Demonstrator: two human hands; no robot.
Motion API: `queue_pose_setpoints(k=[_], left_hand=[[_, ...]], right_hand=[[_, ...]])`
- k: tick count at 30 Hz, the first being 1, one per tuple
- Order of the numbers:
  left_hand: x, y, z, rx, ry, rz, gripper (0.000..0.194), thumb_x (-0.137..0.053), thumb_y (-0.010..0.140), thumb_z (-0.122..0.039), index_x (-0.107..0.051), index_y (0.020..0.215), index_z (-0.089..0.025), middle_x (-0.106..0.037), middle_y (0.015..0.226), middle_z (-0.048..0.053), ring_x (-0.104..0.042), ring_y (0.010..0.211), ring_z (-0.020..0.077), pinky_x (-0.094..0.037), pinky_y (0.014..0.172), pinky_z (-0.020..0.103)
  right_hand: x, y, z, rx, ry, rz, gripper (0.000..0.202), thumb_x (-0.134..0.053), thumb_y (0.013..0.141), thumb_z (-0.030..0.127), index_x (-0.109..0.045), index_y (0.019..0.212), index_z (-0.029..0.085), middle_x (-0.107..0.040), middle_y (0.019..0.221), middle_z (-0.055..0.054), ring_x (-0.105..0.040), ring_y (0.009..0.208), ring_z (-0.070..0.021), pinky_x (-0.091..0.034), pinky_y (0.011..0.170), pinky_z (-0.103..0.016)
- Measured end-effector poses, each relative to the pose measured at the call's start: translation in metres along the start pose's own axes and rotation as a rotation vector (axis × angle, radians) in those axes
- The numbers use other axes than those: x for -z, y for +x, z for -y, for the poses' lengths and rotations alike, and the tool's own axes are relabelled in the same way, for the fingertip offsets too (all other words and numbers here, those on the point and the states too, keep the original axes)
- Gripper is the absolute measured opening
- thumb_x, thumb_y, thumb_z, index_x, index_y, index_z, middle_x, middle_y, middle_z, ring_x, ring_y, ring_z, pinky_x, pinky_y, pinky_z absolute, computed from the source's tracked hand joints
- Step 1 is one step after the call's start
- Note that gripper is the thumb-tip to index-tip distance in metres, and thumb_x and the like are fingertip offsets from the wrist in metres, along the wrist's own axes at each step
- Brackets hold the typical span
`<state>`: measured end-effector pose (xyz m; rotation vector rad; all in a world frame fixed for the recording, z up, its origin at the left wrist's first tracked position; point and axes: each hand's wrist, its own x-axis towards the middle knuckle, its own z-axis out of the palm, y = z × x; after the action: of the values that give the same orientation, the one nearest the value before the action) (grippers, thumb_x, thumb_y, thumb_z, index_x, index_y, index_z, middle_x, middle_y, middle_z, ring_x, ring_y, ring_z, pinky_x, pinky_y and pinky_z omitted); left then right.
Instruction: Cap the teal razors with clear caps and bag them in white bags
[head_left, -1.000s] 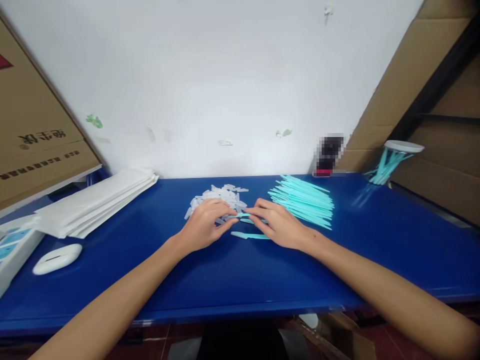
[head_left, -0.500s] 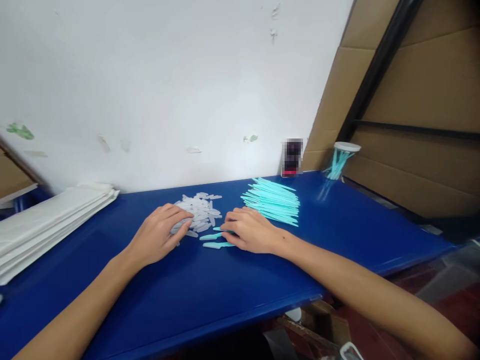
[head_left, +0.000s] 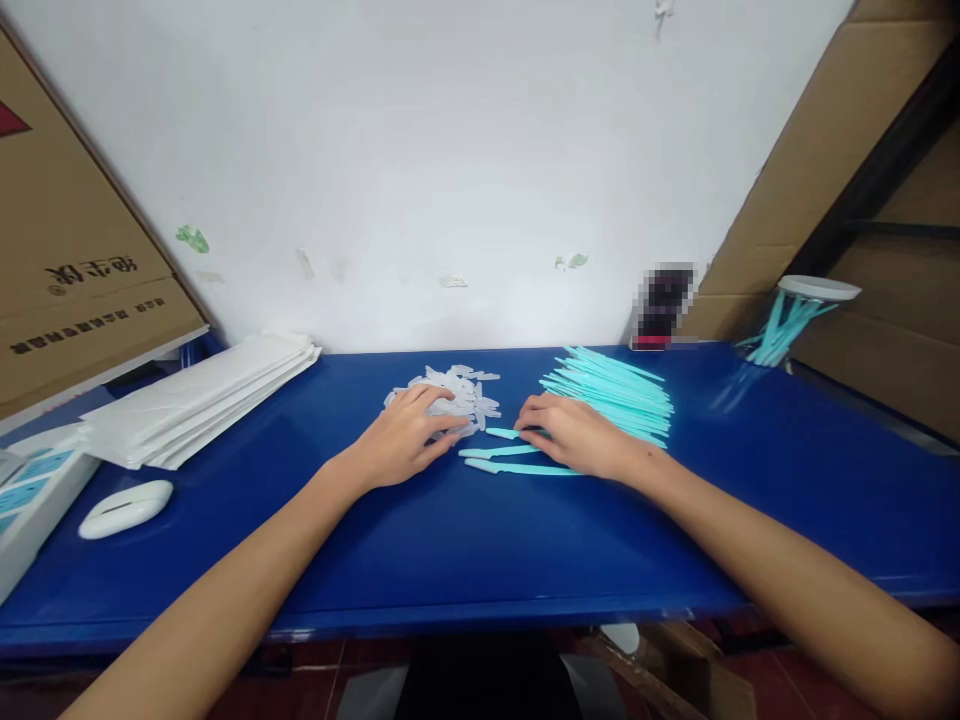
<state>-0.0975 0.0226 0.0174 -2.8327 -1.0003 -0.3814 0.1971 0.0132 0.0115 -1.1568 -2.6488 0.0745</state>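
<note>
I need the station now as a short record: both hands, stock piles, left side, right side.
Left hand: at the pile of translucent pieces; grip unclear
Right hand: fingers at the farthest of three separate teal sticks; grip unclear
Stick pile: beyond right hand, on blue table
Left side: white packets, white rounded object
Right side: white-topped container, teal sticks inside

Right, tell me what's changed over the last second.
The hands parted: the stick held between them was let go and now appears to lie middle of three on the table. The left hand is now at the caps; the right hand is at the far stick, grip unclear. Stick pile, jar and white packets stayed put.
</note>
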Motion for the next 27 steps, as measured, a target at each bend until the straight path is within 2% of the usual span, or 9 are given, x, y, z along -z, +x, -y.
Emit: queue_pose_setpoints(k=[5,11,15,20,23,27], left_hand=[[-0.004,0.003,-0.005,-0.035,-0.004,0.03,0.033,-0.047,0.105,-0.032,-0.069,0.129,-0.029,-0.055,0.138,0.012,-0.047,0.13,0.0335,-0.043,0.104,0.053],[-0.011,0.006,-0.004,-0.041,-0.049,-0.062,0.022,-0.058,0.1,-0.03,-0.078,0.108,-0.024,-0.064,0.126,0.009,-0.051,0.122,0.0305,-0.046,0.102,0.049],[-0.013,0.006,-0.005,0.003,-0.057,-0.082,0.023,-0.055,0.1,-0.029,-0.077,0.103,-0.024,-0.066,0.122,0.009,-0.053,0.118,0.0299,-0.046,0.1,0.049],[-0.012,0.007,-0.008,0.009,-0.042,-0.068,0.023,-0.052,0.101,-0.025,-0.074,0.103,-0.02,-0.066,0.12,0.01,-0.053,0.118,0.0303,-0.045,0.098,0.049],[-0.014,0.007,-0.01,0.003,-0.05,-0.081,0.023,-0.05,0.101,-0.024,-0.072,0.104,-0.018,-0.066,0.116,0.01,-0.054,0.116,0.0296,-0.046,0.097,0.048],[-0.015,0.008,-0.011,-0.003,-0.079,-0.124,0.022,-0.049,0.101,-0.022,-0.07,0.103,-0.018,-0.066,0.113,0.009,-0.055,0.112,0.0281,-0.046,0.095,0.045]], right_hand=[[-0.001,0.002,0.007,-0.047,0.098,-0.056,0.016,-0.05,0.098,0.022,-0.066,0.099,0.02,-0.07,0.098,-0.007,-0.061,0.085,-0.0203,-0.039,0.07,-0.032],[-0.001,0.003,0.016,-0.095,0.078,-0.199,0.012,-0.051,0.093,0.021,-0.063,0.095,0.019,-0.071,0.089,-0.003,-0.06,0.077,-0.0177,-0.032,0.086,-0.039],[-0.003,0.004,0.015,-0.096,0.114,-0.289,0.011,-0.055,0.089,0.019,-0.065,0.095,0.019,-0.069,0.082,-0.002,-0.059,0.073,-0.0168,-0.035,0.085,-0.038],[-0.004,0.004,0.015,-0.076,0.167,-0.319,0.015,-0.053,0.092,0.018,-0.066,0.1,0.018,-0.067,0.085,-0.005,-0.059,0.075,-0.0174,-0.041,0.069,-0.03],[-0.003,0.003,0.016,-0.012,0.172,-0.322,0.02,-0.05,0.097,0.021,-0.067,0.106,0.017,-0.067,0.091,-0.007,-0.06,0.078,-0.0181,-0.044,0.071,-0.031],[-0.002,0.001,0.016,0.012,0.109,-0.255,0.024,-0.048,0.099,0.021,-0.069,0.11,0.019,-0.068,0.103,-0.008,-0.062,0.082,-0.0184,-0.045,0.071,-0.03]])
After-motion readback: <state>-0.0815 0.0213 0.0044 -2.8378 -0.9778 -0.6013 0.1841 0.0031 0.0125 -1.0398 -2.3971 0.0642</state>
